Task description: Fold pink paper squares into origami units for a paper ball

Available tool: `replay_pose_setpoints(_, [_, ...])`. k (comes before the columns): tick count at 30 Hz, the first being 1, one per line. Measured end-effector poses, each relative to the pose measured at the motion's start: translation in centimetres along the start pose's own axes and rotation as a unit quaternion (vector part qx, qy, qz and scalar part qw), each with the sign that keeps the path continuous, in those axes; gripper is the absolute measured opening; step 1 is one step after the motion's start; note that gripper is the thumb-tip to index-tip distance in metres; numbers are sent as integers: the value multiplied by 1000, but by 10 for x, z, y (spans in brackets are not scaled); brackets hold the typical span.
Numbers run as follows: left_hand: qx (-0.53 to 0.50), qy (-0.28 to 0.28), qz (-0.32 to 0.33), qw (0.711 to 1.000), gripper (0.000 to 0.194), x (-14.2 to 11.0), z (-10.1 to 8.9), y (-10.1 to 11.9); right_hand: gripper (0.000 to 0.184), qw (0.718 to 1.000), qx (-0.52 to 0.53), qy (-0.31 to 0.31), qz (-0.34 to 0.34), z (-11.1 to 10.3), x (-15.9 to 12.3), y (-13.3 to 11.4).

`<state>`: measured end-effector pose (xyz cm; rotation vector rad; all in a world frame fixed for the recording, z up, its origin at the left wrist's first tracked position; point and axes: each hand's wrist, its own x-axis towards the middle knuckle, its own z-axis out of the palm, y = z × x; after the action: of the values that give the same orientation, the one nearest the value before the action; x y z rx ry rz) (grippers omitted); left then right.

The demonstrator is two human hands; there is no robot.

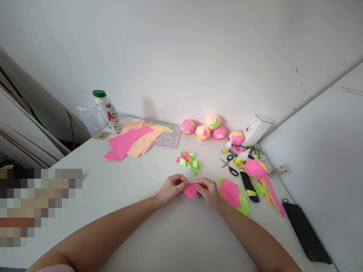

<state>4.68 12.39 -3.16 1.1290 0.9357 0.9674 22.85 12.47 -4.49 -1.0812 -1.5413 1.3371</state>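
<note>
Here the left hand (172, 190) and right hand (208, 190) pinch a pink paper piece (190, 191) low over the desk (176, 238); light fingertips and matched edges should keep creases crisp. Beside the scissors (230, 165), a yellow-labelled bottle (241, 158); farther left, a green-capped bottle (109, 111), contents hidden.

Smooth paper, mostly matt
Paper balls (213, 121); plastic bottle (107, 111); scissors (230, 165) with metal blades, black plastic handles; smooth bench (136, 189).
</note>
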Motion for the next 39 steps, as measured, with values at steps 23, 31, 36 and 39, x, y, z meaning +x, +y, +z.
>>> replay_pose_setpoints(23, [106, -62, 38, 992, 18, -3, 3, -4, 11, 998, -53, -30, -9, 4, -3, -9])
replay_pose_setpoints(31, [3, -43, -3, 999, 20, -1, 0, 1, 8, 997, 78, -12, 16, -4, -2, -10])
replay_pose_setpoints(36, [-4, -47, 2, 999, 20, -1, 0, -1, 13, 998, 55, -39, 21, -1, -1, -13])
replay_pose_setpoints(39, [16, -66, 6, 998, 19, -2, 1, -2, 15, 998, -1, -61, 12, 0, 0, -11])
